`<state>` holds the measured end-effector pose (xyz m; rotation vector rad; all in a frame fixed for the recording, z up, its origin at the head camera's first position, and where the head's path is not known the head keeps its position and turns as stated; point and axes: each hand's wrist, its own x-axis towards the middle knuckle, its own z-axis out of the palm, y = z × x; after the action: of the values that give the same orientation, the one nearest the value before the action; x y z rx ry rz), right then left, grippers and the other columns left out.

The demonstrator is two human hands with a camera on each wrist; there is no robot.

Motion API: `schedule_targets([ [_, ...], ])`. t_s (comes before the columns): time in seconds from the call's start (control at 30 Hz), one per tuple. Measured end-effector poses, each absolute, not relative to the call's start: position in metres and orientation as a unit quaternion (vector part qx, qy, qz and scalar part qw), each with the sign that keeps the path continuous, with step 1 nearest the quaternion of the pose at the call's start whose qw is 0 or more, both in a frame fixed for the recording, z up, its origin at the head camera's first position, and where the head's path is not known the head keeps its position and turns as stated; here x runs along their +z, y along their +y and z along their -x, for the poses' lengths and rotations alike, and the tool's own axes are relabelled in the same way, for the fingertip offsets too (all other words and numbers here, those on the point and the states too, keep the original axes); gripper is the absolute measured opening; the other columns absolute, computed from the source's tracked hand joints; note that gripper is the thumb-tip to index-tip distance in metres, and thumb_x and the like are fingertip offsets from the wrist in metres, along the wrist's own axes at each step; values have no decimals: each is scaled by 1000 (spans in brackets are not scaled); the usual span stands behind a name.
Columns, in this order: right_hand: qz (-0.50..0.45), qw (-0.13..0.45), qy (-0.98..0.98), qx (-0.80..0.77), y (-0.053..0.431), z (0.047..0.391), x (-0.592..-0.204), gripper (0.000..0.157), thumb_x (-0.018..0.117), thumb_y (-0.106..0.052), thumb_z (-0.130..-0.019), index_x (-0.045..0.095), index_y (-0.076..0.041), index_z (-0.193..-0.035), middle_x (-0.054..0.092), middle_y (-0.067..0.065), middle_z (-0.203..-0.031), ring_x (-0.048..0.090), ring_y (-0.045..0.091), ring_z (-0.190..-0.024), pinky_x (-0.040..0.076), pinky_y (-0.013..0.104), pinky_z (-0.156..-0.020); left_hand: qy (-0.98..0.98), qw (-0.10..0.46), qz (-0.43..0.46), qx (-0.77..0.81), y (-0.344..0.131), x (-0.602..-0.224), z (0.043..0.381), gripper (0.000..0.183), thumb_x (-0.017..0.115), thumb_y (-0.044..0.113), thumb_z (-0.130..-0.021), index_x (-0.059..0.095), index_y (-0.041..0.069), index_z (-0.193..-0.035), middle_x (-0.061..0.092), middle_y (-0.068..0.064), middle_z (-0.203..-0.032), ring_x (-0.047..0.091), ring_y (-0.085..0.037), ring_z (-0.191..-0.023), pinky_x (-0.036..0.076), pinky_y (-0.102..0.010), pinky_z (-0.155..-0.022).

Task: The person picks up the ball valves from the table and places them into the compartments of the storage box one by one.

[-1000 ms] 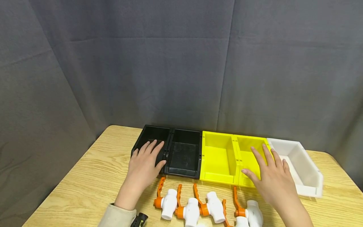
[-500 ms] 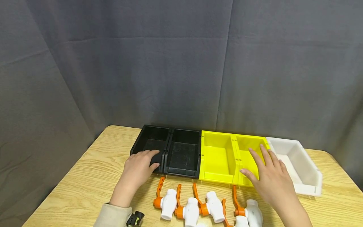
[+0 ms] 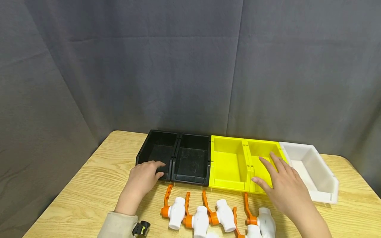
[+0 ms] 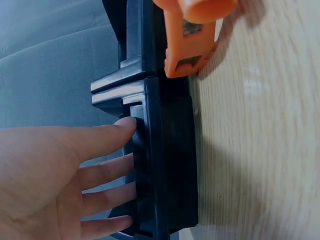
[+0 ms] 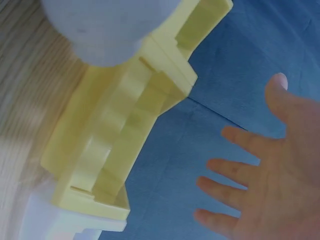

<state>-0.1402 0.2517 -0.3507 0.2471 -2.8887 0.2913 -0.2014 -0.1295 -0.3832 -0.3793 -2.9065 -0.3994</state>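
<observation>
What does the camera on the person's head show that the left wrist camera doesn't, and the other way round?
Only the head view shows the yellow bins, the white bin and the right hand.

Only the left wrist view shows the palm side of the left hand and some fingertips that the head view hides.

Both share that hand, black bins, an orange handle, the wooden table and the curtain.

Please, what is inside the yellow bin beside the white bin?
In the head view, only bare surface shows inside that yellow bin; the right hand hides its near right part.
</observation>
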Motion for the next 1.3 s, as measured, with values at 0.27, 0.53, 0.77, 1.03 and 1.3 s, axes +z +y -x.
schedule_targets([
  [0.27,-75,80,-989,99,251,132,-341,73,54,-60,-95,51,-4,-143,45,29,-143,47,53,-124,40,67,-92,-976,76,128,-157,-129,-383,202,8,74,15,-90,76,13,-98,72,-7,-100,68,-28,-91,56,-45,-78],
  [0.53,-93,68,-987,115,253,125,-334,60,66,-46,-94,56,-7,-138,54,23,-136,55,48,-117,46,63,-86,-976,77,130,-158,-126,-384,205,8,74,16,-90,76,14,-98,72,-6,-100,68,-28,-91,56,-45,-78],
  [0.77,-104,63,-983,134,258,122,-329,56,67,-44,-93,59,-9,-136,60,19,-131,58,45,-114,47,61,-87,-974,76,139,-163,-125,-385,208,9,73,17,-91,76,14,-99,72,-5,-100,68,-27,-90,56,-44,-77],
  [1.03,-125,84,-978,146,261,120,-329,49,72,-36,-92,62,-10,-132,63,16,-127,60,41,-115,47,59,-91,-976,49,137,-163,-136,-383,208,13,72,18,-92,76,16,-104,72,-4,-105,68,-27,-96,55,-46,-80],
  [1.3,-202,125,-964,116,262,116,-339,42,77,-31,-87,67,-12,-123,66,9,-121,66,32,-105,54,50,-86,-976,75,139,-147,-135,-387,210,8,77,22,-87,76,16,-92,70,-2,-92,67,-24,-84,56,-43,-72],
])
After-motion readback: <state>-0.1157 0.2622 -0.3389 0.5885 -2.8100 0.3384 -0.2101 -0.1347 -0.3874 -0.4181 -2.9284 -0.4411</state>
